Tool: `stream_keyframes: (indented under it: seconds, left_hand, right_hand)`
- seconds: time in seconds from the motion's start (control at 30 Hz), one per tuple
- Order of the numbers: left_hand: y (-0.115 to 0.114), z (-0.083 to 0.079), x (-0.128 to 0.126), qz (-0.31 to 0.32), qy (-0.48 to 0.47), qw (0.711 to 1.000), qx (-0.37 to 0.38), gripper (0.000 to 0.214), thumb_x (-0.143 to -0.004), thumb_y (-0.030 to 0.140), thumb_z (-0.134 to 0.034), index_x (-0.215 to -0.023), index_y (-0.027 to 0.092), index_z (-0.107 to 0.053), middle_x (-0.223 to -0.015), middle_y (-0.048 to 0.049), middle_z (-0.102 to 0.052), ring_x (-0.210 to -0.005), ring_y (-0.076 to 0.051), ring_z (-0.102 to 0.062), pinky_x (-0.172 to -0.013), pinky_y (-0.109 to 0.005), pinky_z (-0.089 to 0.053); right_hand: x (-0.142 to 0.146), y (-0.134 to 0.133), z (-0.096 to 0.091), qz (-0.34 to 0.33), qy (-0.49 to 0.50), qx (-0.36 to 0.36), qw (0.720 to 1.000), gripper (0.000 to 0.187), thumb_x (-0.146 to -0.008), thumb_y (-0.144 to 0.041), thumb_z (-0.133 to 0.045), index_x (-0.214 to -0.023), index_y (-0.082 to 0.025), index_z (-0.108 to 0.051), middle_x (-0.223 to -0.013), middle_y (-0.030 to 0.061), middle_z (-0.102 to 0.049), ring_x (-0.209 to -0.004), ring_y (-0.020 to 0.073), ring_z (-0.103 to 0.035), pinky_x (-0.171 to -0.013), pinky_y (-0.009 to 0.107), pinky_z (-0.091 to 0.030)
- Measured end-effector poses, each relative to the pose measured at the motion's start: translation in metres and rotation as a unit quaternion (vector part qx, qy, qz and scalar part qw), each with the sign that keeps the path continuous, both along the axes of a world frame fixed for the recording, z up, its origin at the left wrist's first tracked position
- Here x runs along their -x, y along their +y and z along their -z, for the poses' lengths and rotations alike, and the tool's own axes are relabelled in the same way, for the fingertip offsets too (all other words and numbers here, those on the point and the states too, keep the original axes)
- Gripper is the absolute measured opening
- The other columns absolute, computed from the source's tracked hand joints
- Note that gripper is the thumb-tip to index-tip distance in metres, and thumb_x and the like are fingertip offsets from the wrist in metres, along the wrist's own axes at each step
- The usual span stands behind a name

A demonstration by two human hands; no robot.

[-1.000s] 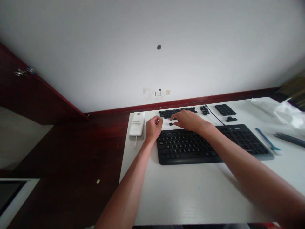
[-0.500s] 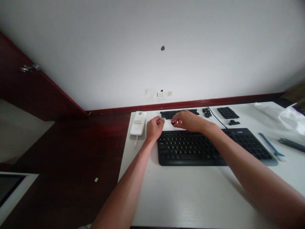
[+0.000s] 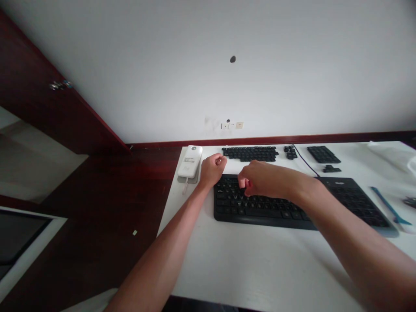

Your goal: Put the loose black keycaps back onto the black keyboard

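On the white counter [image 3: 243,260], the black keyboard [image 3: 264,212] has the right hand [image 3: 264,177] curled over its left half, fingers bent down, can't tell if they're pinching anything. Left hand [image 3: 212,170] is loosely balled up by the back-left corner, no clue if something's in it. Loose keycaps [image 3: 250,153] lie grouped behind the keyboard.

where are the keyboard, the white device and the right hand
Keyboard [image 3: 264,212]: head view, on the space bar.
White device [image 3: 190,163]: head view, middle of upper face.
Right hand [image 3: 265,178]: head view, back of hand.
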State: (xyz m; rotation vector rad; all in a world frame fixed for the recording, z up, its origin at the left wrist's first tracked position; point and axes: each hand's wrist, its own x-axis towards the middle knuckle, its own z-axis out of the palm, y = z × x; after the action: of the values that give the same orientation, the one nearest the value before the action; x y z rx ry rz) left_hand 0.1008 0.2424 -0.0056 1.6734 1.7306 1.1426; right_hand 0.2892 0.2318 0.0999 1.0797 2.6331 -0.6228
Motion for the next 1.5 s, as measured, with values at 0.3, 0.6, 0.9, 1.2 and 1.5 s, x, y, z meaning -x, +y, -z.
stream_keyframes:
  seconds: [0.3,0.6,0.9,1.2,1.5]
  left_hand:
    - [0.002,0.003,-0.001,0.016,0.007,1.0,-0.002,0.032,-0.094,0.038,-0.05,-0.073,0.019,-0.064,-0.063,0.0008,-0.058,-0.063,-0.014,-0.049,-0.062,-0.028,-0.031]
    - [0.004,0.008,0.001,0.029,0.021,0.999,-0.02,0.033,-0.095,0.038,-0.049,-0.073,0.02,-0.064,-0.063,0.0011,-0.058,-0.061,-0.014,-0.049,-0.062,-0.028,-0.031]
    - [0.005,0.007,-0.002,0.015,0.031,0.999,-0.014,0.031,-0.094,0.036,-0.051,-0.07,0.021,-0.061,-0.059,0.0024,-0.053,-0.059,-0.014,-0.047,-0.06,-0.029,-0.028]
    - [0.005,0.01,-0.001,0.017,0.03,0.999,-0.017,0.03,-0.094,0.036,-0.051,-0.071,0.02,-0.063,-0.06,0.0022,-0.056,-0.059,-0.014,-0.047,-0.06,-0.029,-0.028]
    - [0.004,0.007,-0.001,0.021,0.028,0.999,-0.011,0.03,-0.095,0.036,-0.05,-0.072,0.021,-0.064,-0.064,0.0006,-0.06,-0.062,-0.015,-0.051,-0.062,-0.029,-0.031]
  right_hand:
    - [0.001,0.008,0.014,0.012,-0.017,-0.034,0.999,0.024,-0.084,-0.015,-0.073,-0.106,-0.019,-0.08,-0.094,0.0086,-0.079,-0.09,0.0266,-0.075,-0.073,0.031,-0.051]
    - [-0.01,0.013,0.01,0.031,0.018,-0.052,0.998,0.022,-0.084,-0.013,-0.068,-0.1,-0.026,-0.078,-0.093,0.0061,-0.076,-0.083,0.024,-0.072,-0.071,0.031,-0.047]
    - [0.012,-0.004,0.01,-0.038,0.007,-0.004,0.999,0.02,-0.078,-0.011,-0.076,-0.094,-0.023,-0.076,-0.098,0.0046,-0.075,-0.09,0.0232,-0.07,-0.07,0.029,-0.042]
    - [0.004,0.008,0.009,-0.03,0.016,0.031,0.999,0.032,-0.08,-0.004,-0.064,-0.099,-0.023,-0.081,-0.095,0.004,-0.079,-0.088,0.0218,-0.072,-0.074,0.028,-0.048]
    - [-0.017,0.028,-0.018,-0.032,0.133,0.177,0.975,0.027,-0.084,-0.033,-0.071,-0.107,-0.024,-0.083,-0.103,0.0032,-0.081,-0.094,0.0231,-0.075,-0.083,0.03,-0.055]
